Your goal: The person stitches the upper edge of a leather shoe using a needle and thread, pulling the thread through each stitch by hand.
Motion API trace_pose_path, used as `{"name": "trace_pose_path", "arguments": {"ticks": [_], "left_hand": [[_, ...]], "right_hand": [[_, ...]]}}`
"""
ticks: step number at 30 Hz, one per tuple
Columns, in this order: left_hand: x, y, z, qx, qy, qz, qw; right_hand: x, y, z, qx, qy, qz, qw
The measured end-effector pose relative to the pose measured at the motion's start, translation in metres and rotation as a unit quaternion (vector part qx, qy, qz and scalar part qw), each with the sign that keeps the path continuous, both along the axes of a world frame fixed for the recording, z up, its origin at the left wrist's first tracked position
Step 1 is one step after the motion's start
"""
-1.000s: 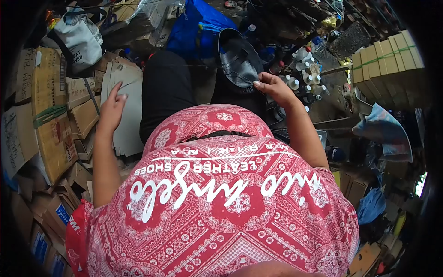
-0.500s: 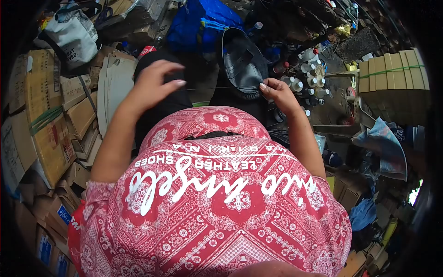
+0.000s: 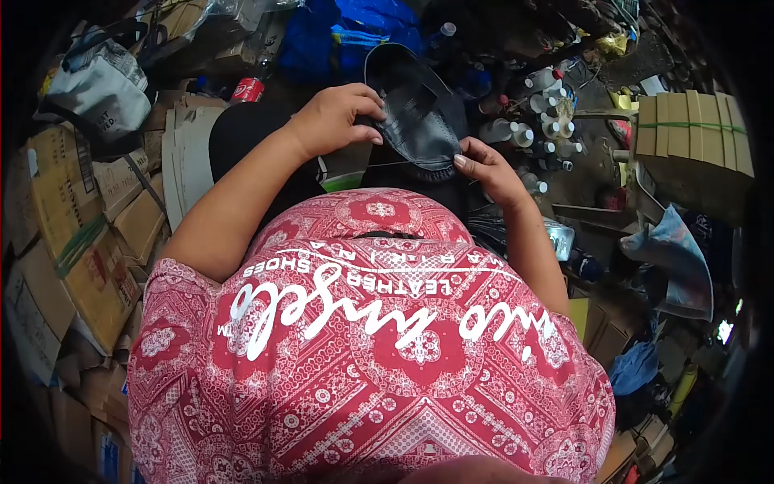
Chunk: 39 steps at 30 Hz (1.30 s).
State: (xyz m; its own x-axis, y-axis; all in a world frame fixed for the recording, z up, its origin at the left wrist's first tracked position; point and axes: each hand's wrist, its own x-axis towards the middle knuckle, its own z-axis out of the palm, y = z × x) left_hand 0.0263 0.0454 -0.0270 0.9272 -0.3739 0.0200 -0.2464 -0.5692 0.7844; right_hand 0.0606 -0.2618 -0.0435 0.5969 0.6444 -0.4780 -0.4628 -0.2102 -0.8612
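A black shoe point(image 3: 411, 121), its perforated inner side facing up, lies tilted over my lap. My right hand point(image 3: 486, 169) pinches its near edge between thumb and fingers. Beside its left edge is my left hand point(image 3: 343, 121), with thumb and fingers apart; whether the fingertips touch the shoe I cannot tell. A thin dark thread point(image 3: 395, 164) runs leftward from the near end of the shoe, just below my left hand.
Several plastic bottles point(image 3: 536, 133) stand to the right of the shoe. Stacked cardboard pieces point(image 3: 85, 234) fill the left side, and a bundle tied with green string point(image 3: 693, 125) sits at right. A blue bag point(image 3: 355, 36) lies ahead, near a red-labelled bottle point(image 3: 247, 89).
My left hand has moved right and forward, up to the shoe's left edge. The shoe has shifted slightly left in view, while my right hand keeps its pinch.
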Motion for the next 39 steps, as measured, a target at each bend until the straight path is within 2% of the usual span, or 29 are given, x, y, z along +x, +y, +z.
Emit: {"name": "trace_pose_path", "arguments": {"ticks": [6, 7, 10, 11, 13, 14, 16, 17, 18, 20, 24, 26, 27, 29, 30, 32, 33, 34, 36, 37, 39], "left_hand": [[-0.003, 0.001, -0.003, 0.001, -0.055, 0.051, 0.997], [-0.002, 0.002, -0.004, 0.01, -0.004, 0.049, 0.999], [-0.009, 0.003, -0.001, 0.017, 0.04, 0.014, 0.999], [-0.011, 0.002, -0.001, 0.018, 0.042, 0.017, 0.999], [-0.013, -0.007, 0.001, 0.018, 0.128, 0.04, 0.991], [-0.013, -0.013, 0.003, 0.019, 0.127, 0.041, 0.991], [-0.011, -0.023, 0.007, 0.002, 0.234, 0.119, 0.965], [-0.013, -0.025, -0.01, -0.066, 0.236, 0.143, 0.959], [-0.012, -0.027, -0.008, -0.064, 0.236, 0.14, 0.96], [-0.01, -0.03, -0.004, -0.212, 0.281, 0.198, 0.915], [-0.002, -0.02, 0.008, -0.228, 0.376, 0.109, 0.891], [0.002, -0.024, 0.008, -0.045, 0.363, 0.099, 0.925], [0.003, -0.025, 0.008, -0.044, 0.362, 0.097, 0.926], [-0.004, -0.029, 0.01, 0.09, 0.105, 0.061, 0.989], [-0.009, -0.032, 0.014, 0.088, 0.105, 0.059, 0.989], [-0.022, -0.038, 0.026, 0.122, -0.054, 0.164, 0.977], [-0.024, -0.039, 0.029, 0.17, -0.121, 0.167, 0.964], [-0.025, -0.039, 0.033, 0.171, -0.119, 0.166, 0.964], [-0.025, -0.041, 0.042, 0.265, 0.034, 0.117, 0.956], [-0.025, -0.041, 0.041, 0.266, 0.035, 0.118, 0.956], [-0.024, -0.037, 0.033, 0.234, 0.063, 0.111, 0.964]], "right_hand": [[-0.004, 0.002, -0.004, 0.009, 0.021, 0.003, 1.0], [-0.004, 0.005, -0.004, 0.01, 0.021, 0.006, 1.0], [-0.013, 0.008, -0.004, 0.004, 0.007, 0.01, 1.0], [-0.012, 0.009, -0.009, -0.008, -0.03, 0.015, 0.999], [-0.014, 0.013, -0.012, -0.018, -0.067, 0.02, 0.997], [-0.016, 0.015, -0.011, -0.014, -0.067, 0.008, 0.998], [-0.018, 0.016, -0.011, -0.009, -0.07, -0.007, 0.997], [-0.021, 0.014, -0.012, -0.012, -0.08, -0.01, 0.997], [-0.022, 0.014, -0.013, -0.015, -0.09, -0.012, 0.996], [-0.021, 0.01, -0.016, -0.011, -0.09, -0.008, 0.996], [-0.022, 0.009, -0.011, -0.016, -0.098, -0.008, 0.995], [-0.023, 0.01, -0.006, -0.012, -0.081, -0.012, 0.997], [-0.021, 0.01, -0.005, -0.007, -0.066, -0.011, 0.998], [-0.023, 0.009, -0.005, -0.009, -0.071, -0.016, 0.997], [-0.023, 0.009, -0.004, -0.009, -0.076, -0.017, 0.997], [-0.025, 0.007, -0.004, -0.011, -0.085, -0.021, 0.996], [-0.025, 0.007, -0.003, -0.013, -0.094, -0.026, 0.995], [-0.023, 0.009, -0.001, -0.012, -0.092, -0.026, 0.995], [-0.018, 0.015, 0.006, -0.048, -0.069, -0.04, 0.996], [-0.014, 0.017, 0.008, -0.048, -0.069, -0.039, 0.996], [-0.01, 0.021, 0.009, -0.161, -0.09, -0.017, 0.983]]}}
